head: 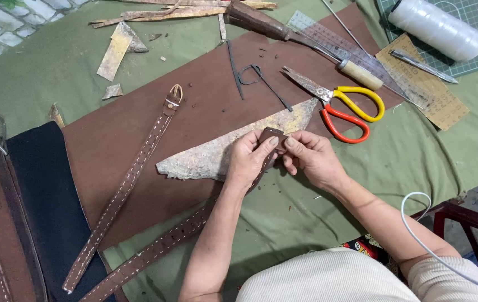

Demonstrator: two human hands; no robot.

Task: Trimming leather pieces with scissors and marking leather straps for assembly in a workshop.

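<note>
My left hand and my right hand meet over the middle of the table. Both pinch the folded end of a dark brown stitched leather strap, which runs from my fingers down to the lower left. The folded tip shows between my thumbs. Under my hands lies a pale, rough triangular scrap of leather on a large brown leather sheet. A second stitched strap with a small loop at its top lies to the left.
Scissors with red and yellow handles lie just beyond my right hand. Farther back are a wooden-handled awl, a clear ruler, a spool of white thread on a green cutting mat, and leather offcuts. Dark fabric and belts lie left.
</note>
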